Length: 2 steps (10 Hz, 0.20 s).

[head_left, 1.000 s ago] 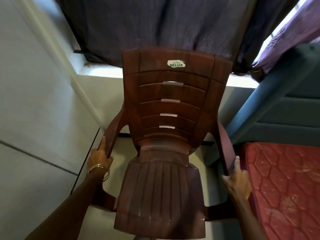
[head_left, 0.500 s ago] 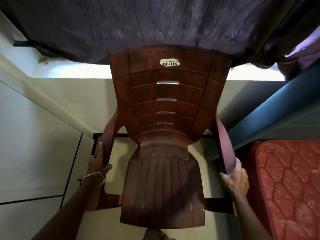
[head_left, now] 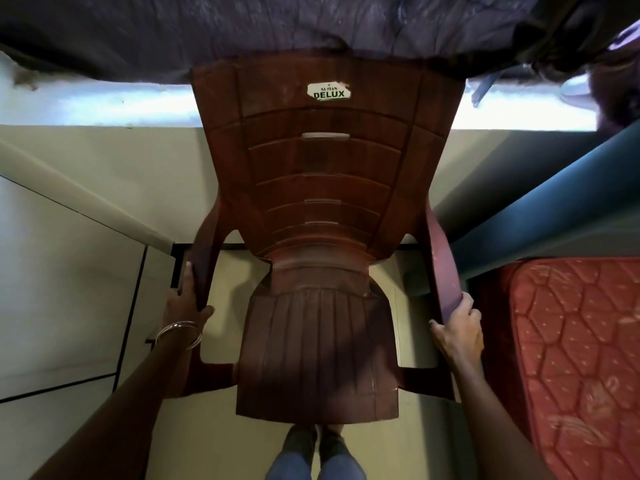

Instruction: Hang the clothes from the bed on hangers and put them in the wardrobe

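Head view, looking down. Brown plastic chair (head_left: 317,271) fills the centre, backrest toward 12 o'clock under a dark curtain (head_left: 277,26), seat toward 6.

Left hand (head_left: 185,303): grasping the chair's left armrest, thumb hooked on the inner side, fingers along the outer edge; bangles (head_left: 178,332) on the wrist. Right hand (head_left: 457,325): fingers wrapped round the front end of the right armrest. Both hands hold the chair.

Bed (head_left: 581,358) with a red quilted mattress at 3 o'clock, just beside the chair. No clothes, hangers or wardrobe in view; where they lie cannot be told.

Judgement: the step in hand is a side job, shifting the chair, not the hanging itself. Main task looks not yet begun, as far as this view shows.

Next move calls for: set the chair down squarely on the floor (head_left: 221,271), release both armrests, turn toward the bed at 3 o'clock to find the first garment.
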### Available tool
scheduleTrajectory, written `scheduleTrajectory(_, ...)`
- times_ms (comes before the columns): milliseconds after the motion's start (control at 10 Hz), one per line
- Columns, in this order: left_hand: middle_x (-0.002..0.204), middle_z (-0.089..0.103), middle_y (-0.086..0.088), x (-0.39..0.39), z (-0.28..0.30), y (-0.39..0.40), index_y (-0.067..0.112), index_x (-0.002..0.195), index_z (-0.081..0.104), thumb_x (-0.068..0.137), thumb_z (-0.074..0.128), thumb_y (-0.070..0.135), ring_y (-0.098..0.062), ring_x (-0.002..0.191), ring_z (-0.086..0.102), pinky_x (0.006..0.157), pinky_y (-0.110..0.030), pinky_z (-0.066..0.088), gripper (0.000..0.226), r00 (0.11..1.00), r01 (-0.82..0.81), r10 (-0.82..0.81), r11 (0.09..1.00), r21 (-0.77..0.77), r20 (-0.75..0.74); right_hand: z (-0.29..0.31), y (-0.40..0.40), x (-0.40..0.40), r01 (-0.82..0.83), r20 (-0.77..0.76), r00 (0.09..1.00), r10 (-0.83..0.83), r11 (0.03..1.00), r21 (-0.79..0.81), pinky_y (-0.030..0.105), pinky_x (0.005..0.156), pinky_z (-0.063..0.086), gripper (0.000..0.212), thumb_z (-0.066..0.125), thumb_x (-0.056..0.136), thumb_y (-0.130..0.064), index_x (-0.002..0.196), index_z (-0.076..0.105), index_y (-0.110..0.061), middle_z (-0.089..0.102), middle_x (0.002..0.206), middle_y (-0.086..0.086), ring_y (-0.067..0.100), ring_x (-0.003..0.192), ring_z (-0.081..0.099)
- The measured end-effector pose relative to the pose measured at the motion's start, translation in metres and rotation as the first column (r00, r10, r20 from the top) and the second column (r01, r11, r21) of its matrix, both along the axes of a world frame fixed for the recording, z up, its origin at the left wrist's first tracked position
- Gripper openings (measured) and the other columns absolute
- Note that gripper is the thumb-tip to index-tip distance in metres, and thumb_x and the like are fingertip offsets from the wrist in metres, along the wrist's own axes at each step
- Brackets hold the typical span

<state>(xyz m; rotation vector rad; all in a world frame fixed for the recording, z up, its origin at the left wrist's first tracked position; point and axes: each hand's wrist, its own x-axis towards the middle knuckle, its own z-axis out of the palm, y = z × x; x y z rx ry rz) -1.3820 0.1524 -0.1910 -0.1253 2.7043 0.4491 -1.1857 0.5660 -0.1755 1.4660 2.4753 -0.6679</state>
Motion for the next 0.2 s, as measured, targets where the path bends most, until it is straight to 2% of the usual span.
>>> scheduleTrajectory(100, 0.122, 0.044, -0.036, -0.0022, -0.001, 0.0063, 0.025, 0.15, -0.011, 0.076, 0.076, 0.017, -0.05, 0.108, 0.049, 0.091, -0.054, 0.044, 0.114, 0.996, 0.033, -0.027, 0.997, -0.073, 0.08, -0.0003, 0.0036, -0.0037, -0.006, 0.041, 0.999, 0.01, 0.997, -0.081, 0.055, 0.097, 0.042, 0.089, 0.076, 0.078, -0.022, 0.144, 0.018, -0.01, 0.042, 0.133, 0.024, 0.042, 0.122, 0.044)
scheduleTrajectory(200, 0.135, 0.037, -0.035, -0.0024, -0.0019, 0.0113, 0.025, 0.149, -0.015, 0.078, 0.074, 0.026, -0.05, 0.119, 0.044, 0.097, -0.057, 0.041, 0.114, 0.979, 0.035, 0.003, 0.983, -0.181, 0.204, 0.0026, 0.0017, -0.0028, 0.023, 0.144, 0.99, -0.01, 0.995, -0.093, 0.059, 0.105, 0.03, 0.09, 0.071, 0.084, -0.025, 0.149, 0.01, -0.012, 0.034, 0.143, 0.023, 0.042, 0.132, 0.032)
